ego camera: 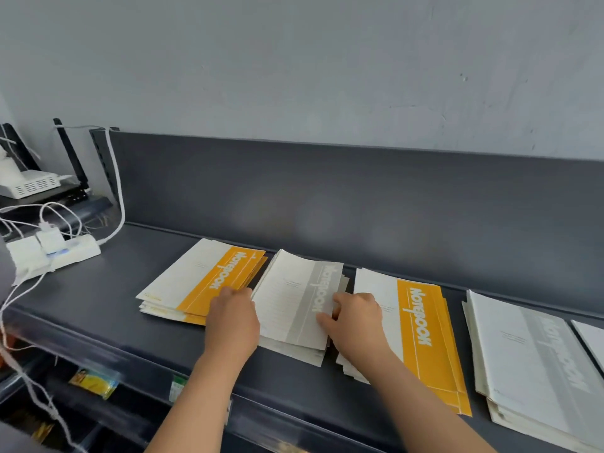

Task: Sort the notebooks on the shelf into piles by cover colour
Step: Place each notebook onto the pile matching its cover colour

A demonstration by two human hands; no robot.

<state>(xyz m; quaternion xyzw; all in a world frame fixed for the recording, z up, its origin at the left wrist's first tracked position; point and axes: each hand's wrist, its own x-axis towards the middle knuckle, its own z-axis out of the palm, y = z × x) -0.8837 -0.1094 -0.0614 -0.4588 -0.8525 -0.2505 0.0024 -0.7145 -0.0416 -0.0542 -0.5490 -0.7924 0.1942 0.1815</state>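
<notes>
Sorting apparently half done | middle grey pile (294,305) on shelf (98,305); yellow pile (196,279) left of it, second yellow pile (425,338) and far grey pile (529,371) right, unmerged | left hand (233,322) at its left edge, grip unclear | right hand (356,322) pinches right edge

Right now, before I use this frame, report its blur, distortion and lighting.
Head view: wide-angle distortion slants and slightly bows the shelf's back panel. Head view: the light is soft and even, with only a hazy reflection on that panel. Head view: lettering on the grey notebook pile at right smears, while the left hand and right hand at the middle grey notebook look slightly soft.
</notes>
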